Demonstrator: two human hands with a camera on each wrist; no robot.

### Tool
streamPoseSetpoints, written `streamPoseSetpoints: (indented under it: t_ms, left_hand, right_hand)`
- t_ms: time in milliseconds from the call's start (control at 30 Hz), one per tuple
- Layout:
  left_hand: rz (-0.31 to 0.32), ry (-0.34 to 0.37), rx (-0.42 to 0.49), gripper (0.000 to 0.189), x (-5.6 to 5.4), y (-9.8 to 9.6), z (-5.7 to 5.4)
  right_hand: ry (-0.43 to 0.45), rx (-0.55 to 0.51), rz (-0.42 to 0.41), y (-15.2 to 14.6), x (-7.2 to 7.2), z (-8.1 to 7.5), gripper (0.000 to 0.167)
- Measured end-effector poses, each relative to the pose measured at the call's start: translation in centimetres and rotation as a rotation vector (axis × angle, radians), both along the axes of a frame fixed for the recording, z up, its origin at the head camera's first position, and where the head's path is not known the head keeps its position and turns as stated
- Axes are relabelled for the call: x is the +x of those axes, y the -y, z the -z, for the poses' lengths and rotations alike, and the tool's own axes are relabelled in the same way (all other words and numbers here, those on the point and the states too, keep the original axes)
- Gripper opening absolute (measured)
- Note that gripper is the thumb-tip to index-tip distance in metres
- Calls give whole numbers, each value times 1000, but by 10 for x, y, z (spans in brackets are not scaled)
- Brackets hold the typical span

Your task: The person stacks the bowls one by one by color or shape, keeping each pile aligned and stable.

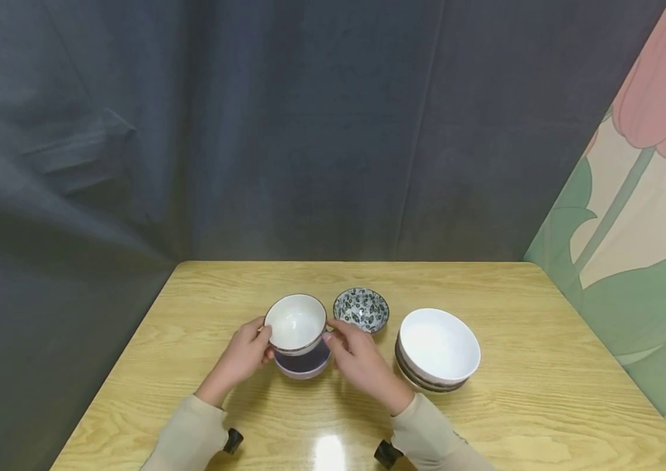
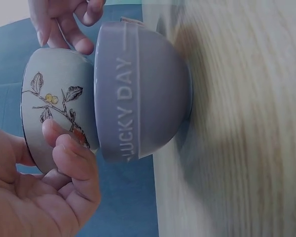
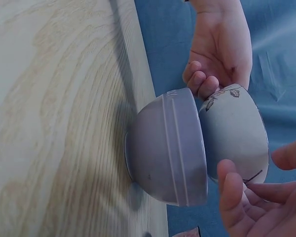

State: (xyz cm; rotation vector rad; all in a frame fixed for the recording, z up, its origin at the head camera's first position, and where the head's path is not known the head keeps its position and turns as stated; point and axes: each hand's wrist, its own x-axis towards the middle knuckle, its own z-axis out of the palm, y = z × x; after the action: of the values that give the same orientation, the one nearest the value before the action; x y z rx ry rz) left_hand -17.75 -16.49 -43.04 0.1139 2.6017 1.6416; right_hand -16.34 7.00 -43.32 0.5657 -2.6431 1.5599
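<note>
A white bowl [image 1: 296, 322] with a dark rim and a leaf-and-berry print outside is tilted above a lavender bowl [image 2: 148, 89] with raised "LUCKY DAY" lettering. The lavender bowl stands upright on the table. My left hand [image 1: 246, 350] grips the white bowl's left side, thumb at the rim and fingers beneath it. At the opposite side, my right hand [image 1: 359, 356] has its fingers loosely bent against or very near the wall, its thumb apart from the rim in the right wrist view. Whether the white bowl's base touches the lavender bowl is hidden.
Behind my right hand sits a small bowl [image 1: 361, 309] with a dark floral pattern. To the right is a stack of bowls with a large white bowl [image 1: 439, 347] on top. A dark curtain [image 1: 333, 131] hangs beyond the wooden table [image 1: 545, 392].
</note>
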Motion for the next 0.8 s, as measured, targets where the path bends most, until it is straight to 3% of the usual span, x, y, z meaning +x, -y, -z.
streamPoseSetpoints:
  t_ms: [167,433,800]
  left_hand:
    - [-11,10,2,29,2,-1,4]
    - [-4,1,-15,26,5,-3,9]
    - [2,-11,-30,28,4,-2,6]
  right_hand:
    - [-39,22,4,0,0,2,40]
    - [-28,45,10,0,1,4,37]
    - [-20,30,19,1,0,2,38]
